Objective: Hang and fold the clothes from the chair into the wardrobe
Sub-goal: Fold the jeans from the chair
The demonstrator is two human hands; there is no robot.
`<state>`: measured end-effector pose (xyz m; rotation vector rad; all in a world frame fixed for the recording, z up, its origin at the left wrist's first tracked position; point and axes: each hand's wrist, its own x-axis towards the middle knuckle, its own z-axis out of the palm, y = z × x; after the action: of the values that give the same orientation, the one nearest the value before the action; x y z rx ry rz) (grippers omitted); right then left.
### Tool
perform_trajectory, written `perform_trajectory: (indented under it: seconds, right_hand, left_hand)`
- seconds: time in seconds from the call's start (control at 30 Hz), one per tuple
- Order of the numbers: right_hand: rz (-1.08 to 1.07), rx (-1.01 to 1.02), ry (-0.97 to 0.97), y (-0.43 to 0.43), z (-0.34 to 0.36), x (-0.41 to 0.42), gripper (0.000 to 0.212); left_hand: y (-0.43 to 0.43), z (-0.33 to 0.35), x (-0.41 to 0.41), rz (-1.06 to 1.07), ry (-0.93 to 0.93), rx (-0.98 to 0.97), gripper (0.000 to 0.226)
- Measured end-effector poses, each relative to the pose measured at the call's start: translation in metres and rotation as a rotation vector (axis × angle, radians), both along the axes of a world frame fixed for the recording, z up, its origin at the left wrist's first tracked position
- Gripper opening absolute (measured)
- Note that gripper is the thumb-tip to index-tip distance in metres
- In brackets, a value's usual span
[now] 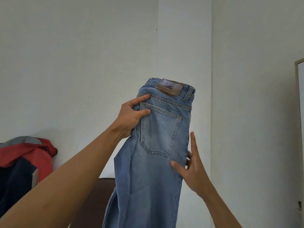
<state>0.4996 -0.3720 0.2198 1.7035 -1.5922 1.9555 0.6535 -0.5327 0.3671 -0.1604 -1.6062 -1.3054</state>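
Before white wall (82,63): blue jeans (158,137) held upright, folded lengthwise; left grip (131,116) pinching pocket-side edge; right grip (195,170) spread, thumb touching opposite edge; red jacket (24,155) lower left

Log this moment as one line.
stage: jeans held up | left hand: grips edge below waistband | right hand: touches opposite edge, fingers straight
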Motion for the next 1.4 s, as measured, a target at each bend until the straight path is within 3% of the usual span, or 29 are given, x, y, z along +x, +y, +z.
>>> perform_trajectory:
  seconds: [0.1,0.2,0.33,0.5,0.63,0.73,0.8,0.87,1.0,1.1,1.2,1.3,1.4]
  right_hand:
    - [0.058,-0.032,-0.088,0.003,0.003,0.004,0.084]
    - [0.111,-0.133,-0.186,0.009,0.008,0.004,0.086]
    - [0.092,-0.075,-0.052,0.008,-0.008,0.021,0.099]
    - [0.059,-0.111,-0.008,0.008,0.007,0.028,0.065]
    - [0.153,-0.091,-0.167,0.005,0.026,0.032,0.043]
    - [0.208,-0.094,-0.244,0.003,0.045,0.025,0.046]
    - [0.201,-0.079,-0.229,0.002,0.055,0.019,0.05]
    - [0.167,-0.056,-0.219,0.001,0.066,0.014,0.056]
    - [0.092,-0.039,-0.185,-0.008,0.091,0.014,0.063]
    - [0.016,-0.027,-0.175,-0.018,0.107,0.011,0.067]
    - [-0.031,-0.048,-0.205,-0.026,0.115,0.007,0.071]
    - [-0.083,-0.106,-0.217,-0.03,0.123,0.005,0.072]
    - [-0.113,-0.134,-0.2,-0.032,0.131,0.007,0.074]
  left_hand:
    - [-0.005,0.007,0.005,-0.018,-0.052,0.0,0.049]
    - [-0.007,0.015,0.007,-0.012,-0.068,0.013,0.049]
    - [-0.008,0.022,0.009,-0.025,-0.046,0.049,0.049]
    - [-0.023,0.021,0.005,0.058,-0.139,0.05,0.049]
    - [-0.035,0.017,0.002,0.189,-0.372,0.007,0.05]
    - [-0.047,0.006,0.003,0.237,-0.642,0.046,0.084]
    - [-0.047,-0.007,0.006,0.161,-0.76,0.154,0.098]
    - [-0.042,-0.022,0.007,0.041,-0.723,0.317,0.095]
    - [-0.026,-0.053,0.01,-0.091,-0.473,0.605,0.1]
    - [-0.011,-0.069,0.01,-0.216,-0.389,0.578,0.099]
    - [0.004,-0.082,0.007,-0.223,-0.32,0.484,0.074]
    - [0.011,-0.095,0.002,-0.214,-0.265,0.468,0.102]
    - [0.021,-0.103,0.001,-0.223,-0.302,0.356,0.093]
